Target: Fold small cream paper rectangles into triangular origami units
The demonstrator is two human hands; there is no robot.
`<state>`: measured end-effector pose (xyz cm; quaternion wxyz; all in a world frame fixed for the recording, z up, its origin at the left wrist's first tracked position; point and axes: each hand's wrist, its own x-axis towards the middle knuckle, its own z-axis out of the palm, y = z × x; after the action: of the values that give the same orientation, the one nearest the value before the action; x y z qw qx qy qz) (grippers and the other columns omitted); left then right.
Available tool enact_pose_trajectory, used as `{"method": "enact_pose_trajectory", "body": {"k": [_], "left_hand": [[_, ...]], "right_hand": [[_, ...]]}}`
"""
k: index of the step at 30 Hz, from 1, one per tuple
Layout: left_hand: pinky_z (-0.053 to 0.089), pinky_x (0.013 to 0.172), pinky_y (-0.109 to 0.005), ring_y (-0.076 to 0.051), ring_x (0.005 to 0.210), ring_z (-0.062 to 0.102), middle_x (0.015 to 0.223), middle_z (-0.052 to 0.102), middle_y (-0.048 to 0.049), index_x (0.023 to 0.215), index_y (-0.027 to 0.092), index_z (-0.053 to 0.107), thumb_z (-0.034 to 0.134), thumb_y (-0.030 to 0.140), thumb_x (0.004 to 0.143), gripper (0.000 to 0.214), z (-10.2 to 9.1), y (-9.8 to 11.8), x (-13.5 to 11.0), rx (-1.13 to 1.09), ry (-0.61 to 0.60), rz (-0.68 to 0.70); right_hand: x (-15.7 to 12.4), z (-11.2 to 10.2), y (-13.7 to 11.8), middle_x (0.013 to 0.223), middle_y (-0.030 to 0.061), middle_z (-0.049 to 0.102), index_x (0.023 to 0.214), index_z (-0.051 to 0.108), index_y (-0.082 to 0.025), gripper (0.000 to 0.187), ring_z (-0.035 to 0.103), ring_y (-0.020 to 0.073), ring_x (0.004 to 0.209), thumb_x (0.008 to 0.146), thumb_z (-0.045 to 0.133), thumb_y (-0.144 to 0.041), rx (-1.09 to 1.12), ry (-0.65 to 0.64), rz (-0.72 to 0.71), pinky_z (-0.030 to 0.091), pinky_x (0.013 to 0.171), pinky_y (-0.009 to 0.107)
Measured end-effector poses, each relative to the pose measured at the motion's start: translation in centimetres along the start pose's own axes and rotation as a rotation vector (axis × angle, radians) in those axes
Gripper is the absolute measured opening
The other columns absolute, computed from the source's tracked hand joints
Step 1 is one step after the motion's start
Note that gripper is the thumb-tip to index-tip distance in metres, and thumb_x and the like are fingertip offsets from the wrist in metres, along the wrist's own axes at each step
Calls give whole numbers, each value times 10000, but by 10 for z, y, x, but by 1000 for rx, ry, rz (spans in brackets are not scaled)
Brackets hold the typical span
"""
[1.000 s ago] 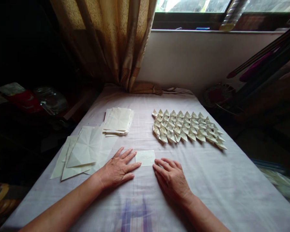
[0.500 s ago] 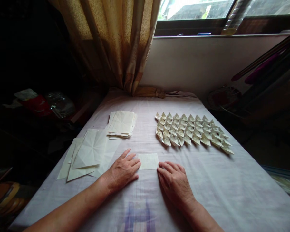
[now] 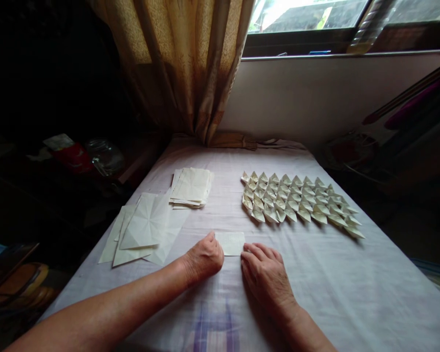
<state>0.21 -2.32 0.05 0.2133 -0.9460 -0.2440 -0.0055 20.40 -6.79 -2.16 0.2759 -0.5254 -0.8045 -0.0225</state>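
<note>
When looked at from the head view, found the small paper rectangle (image 3: 232,243) lying flat on the cloth (image 3: 352,298), between the fingers of the left hand (image 3: 204,256) and those of the right hand (image 3: 266,274). Judged most at risk of skewing: with the middle of the paper unpinned, might have turned out of square if pressed harder at one edge than at the other. Judged possible, too, an upward buckle, caused by squeezing inward from both sides at once. Considered any ruck in the cloth just beneath the fingers a lesser cause of uneven pressing.

Saw the left fingers curled inward into a fist, knuckles upward, right against the paper's left edge; with the tips hidden, could not tell whether pinching that edge or merely resting on it. Saw the right fingers close together, gently bent and unclenched, tips touching the paper's right edge, apparently without grasping anything. Beyond the left fingers, noted a stack of creased squares (image 3: 191,185); to their left, overlapping loose sheets (image 3: 144,225). Beyond the right fingers, noted rows of folded paper pieces (image 3: 296,198), set side by side with points raised and well apart from the fingertips.
</note>
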Motion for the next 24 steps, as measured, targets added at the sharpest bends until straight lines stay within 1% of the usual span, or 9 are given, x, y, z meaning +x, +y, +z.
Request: {"method": "enact_pose_trajectory", "body": {"k": [4,8,11,14,16,18,21,22,24], "left_hand": [[458,720,-383,-192,552,528,606,615,-76,683,128,585,467,0,818,220,-2,-1,0,-30,0,3],[452,684,-375,-199,556,534,602,601,-67,675,138,572,479,0,805,211,0,-6,-2,-79,10,-9],[455,669,-368,-195,554,543,613,599,-53,668,154,557,494,16,796,198,2,-11,-5,-121,19,-22],[465,666,-358,-184,556,558,616,601,-33,661,172,540,511,78,824,190,0,-17,-8,-174,24,-45],[479,692,-350,-186,618,596,666,634,-34,702,174,564,539,173,855,155,-3,-21,-12,-272,31,-90],[495,758,-348,-202,766,641,807,687,-53,828,172,618,578,265,857,105,-6,-24,-17,-390,63,-154],[499,858,-364,-222,967,646,1050,701,-73,1052,196,641,587,246,860,206,-4,-25,-26,-429,163,-247],[499,874,-372,-225,1001,644,1089,699,-72,1081,210,643,577,230,870,222,-1,-24,-28,-423,197,-260],[507,882,-382,-226,1030,647,1106,707,-65,1078,227,655,548,224,902,206,4,-22,-31,-417,265,-255]], "right_hand": [[6,9,-6,1059,36,719,1054,675,-207,223,575,229,940,863,581,-143,-3,-4,-84,397,821,337],[19,17,-15,967,22,713,919,674,-224,152,567,189,791,846,614,-105,-18,-79,-139,424,699,295],[30,24,-19,862,19,694,840,657,-230,144,549,179,713,842,629,-89,-78,-106,-186,400,589,284],[37,31,-18,784,29,663,785,629,-220,161,538,179,686,852,610,-76,-107,-105,-254,373,531,280],[38,34,-16,756,35,643,769,611,-211,168,535,179,681,863,589,-73,-96,-86,-292,373,522,275],[37,34,-14,753,35,631,784,602,-204,168,536,176,685,873,563,-68,-68,-64,-313,394,542,270],[34,31,-12,778,37,632,821,598,-195,187,548,174,718,895,494,-58,12,-9,-320,438,613,263],[33,30,-12,785,38,635,827,595,-192,205,553,172,727,900,465,-51,45,16,-317,449,637,259],[30,26,-10,801,43,641,837,590,-184,230,563,167,743,907,423,-42,112,47,-300,465,673,250]]}}
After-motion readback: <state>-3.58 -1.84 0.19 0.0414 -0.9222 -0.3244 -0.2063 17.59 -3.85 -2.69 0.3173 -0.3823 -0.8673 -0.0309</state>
